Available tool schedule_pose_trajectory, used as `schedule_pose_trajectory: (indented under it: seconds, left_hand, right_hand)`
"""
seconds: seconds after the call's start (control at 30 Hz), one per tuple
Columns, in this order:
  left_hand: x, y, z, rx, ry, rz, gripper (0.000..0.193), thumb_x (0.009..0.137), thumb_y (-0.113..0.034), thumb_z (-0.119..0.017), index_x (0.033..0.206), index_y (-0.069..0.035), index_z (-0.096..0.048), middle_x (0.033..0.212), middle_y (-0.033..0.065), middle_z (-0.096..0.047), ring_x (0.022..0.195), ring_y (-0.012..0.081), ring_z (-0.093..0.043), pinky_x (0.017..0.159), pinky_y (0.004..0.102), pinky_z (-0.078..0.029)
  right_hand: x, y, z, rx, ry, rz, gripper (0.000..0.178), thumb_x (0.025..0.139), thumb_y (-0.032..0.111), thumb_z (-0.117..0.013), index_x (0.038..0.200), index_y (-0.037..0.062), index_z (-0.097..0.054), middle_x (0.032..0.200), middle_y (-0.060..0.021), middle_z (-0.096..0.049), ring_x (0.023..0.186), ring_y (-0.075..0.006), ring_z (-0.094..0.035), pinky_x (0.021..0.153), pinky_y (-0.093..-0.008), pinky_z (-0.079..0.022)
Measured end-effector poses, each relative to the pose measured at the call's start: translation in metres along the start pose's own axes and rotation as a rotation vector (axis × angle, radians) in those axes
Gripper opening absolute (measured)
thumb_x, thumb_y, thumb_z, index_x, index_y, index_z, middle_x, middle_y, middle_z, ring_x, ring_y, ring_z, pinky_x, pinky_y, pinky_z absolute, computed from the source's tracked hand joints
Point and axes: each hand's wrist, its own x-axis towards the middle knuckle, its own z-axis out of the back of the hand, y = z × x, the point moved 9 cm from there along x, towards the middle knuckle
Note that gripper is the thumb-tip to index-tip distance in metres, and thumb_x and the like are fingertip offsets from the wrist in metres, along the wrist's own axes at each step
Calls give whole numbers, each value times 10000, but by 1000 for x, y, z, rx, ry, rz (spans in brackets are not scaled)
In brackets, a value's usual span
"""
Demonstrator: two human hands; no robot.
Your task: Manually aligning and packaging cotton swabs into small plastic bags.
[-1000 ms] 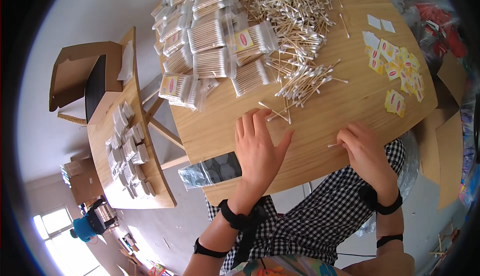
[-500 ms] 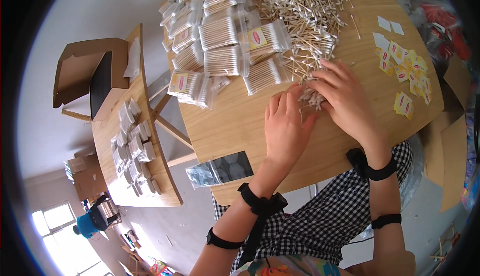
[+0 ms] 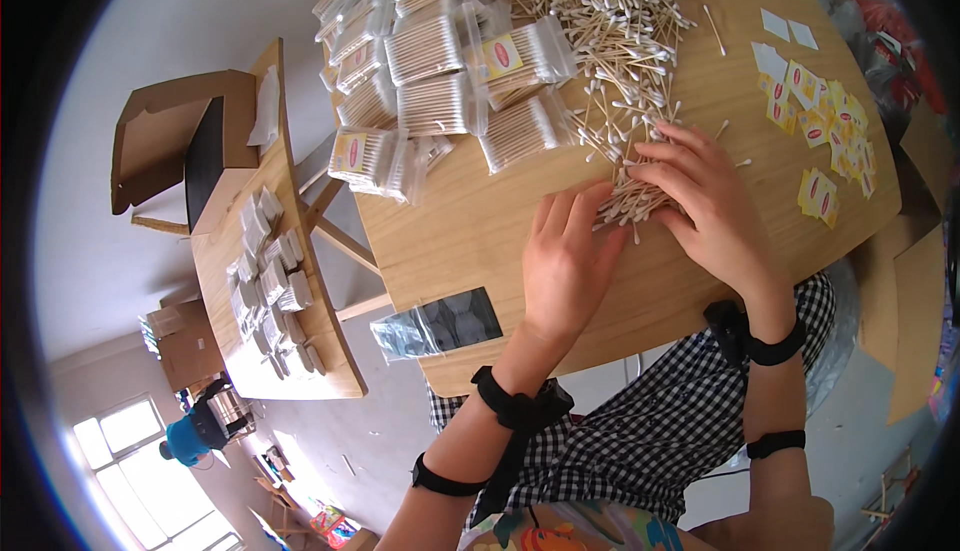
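Between my hands is a loose bunch of cotton swabs (image 3: 632, 201), wooden sticks with white tips, low over the wooden table. My right hand (image 3: 708, 206) curls its fingers over the bunch from the right, thumb underneath. From the left, the thumb and fingers of my left hand (image 3: 568, 266) press against the swab ends; part of its grip is hidden. Just beyond my fingers spreads a large heap of loose cotton swabs (image 3: 610, 26). Left of the heap, clear bags packed with cotton swabs (image 3: 433, 103) lie in stacked rows, some with a yellow card inside.
Yellow-and-white cards (image 3: 815, 126) are scattered at the right of the table (image 3: 440, 246). A clear plastic packet (image 3: 437, 326) lies by the near left edge. Another table (image 3: 215, 261) at the left bears small white packs and an open cardboard box (image 3: 185, 141). A person in blue (image 3: 190, 438) is far off.
My hands have shifted slightly, and the swabs between them now lie slanted, with more of their sticks showing. The head view has moved a little.
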Motion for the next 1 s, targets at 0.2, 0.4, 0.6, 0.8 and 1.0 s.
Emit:
schedule_pose_trajectory:
  seconds: [0.2, 0.4, 0.6, 0.8, 1.0]
  left_hand:
    - [-1, 5, -3, -3, -41, -5, 219, 776, 31, -775, 975, -10, -694, 1004, 104, -717, 885, 284, -659, 783, 362, -548]
    - [-3, 16, 6, -12, -41, 37, 176, 797, 56, -767, 951, -3, -707, 980, 104, -722, 882, 251, -673, 758, 327, -568]
    - [-23, 37, 36, 30, -31, 100, 159, 807, 57, -768, 944, -5, -718, 995, 113, -728, 909, 241, -682, 771, 315, -583]
    - [-51, 39, 65, 94, 24, 69, 180, 788, 74, -765, 941, -14, -726, 1018, 106, -736, 935, 255, -685, 790, 338, -569]
    - [-62, 27, 57, 54, 112, -34, 245, 743, 68, -777, 962, -29, -726, 1032, 96, -734, 921, 277, -677, 785, 356, -556]
  right_hand:
    - [-3, -9, 7, -48, -73, 31, 296, 749, -17, -742, 1036, 51, -718, 1176, -46, -671, 1256, -283, -551, 1048, -433, -461]
    - [-2, -16, 13, -105, -122, 56, 233, 749, -12, -747, 975, 44, -739, 1103, -50, -698, 1188, -266, -591, 1003, -417, -477]
    - [-4, -32, 22, -179, -188, -2, 238, 747, -15, -753, 975, 51, -732, 1082, -46, -701, 1143, -260, -609, 986, -409, -464]
    - [0, -30, 35, -231, -285, -103, 342, 763, -29, -737, 1092, 53, -695, 1161, -72, -673, 1191, -272, -582, 1024, -432, -446]
    - [8, 38, -4, -81, -84, 37, 339, 762, -67, -677, 1084, 38, -693, 1133, -80, -675, 1220, -279, -571, 1050, -429, -442]
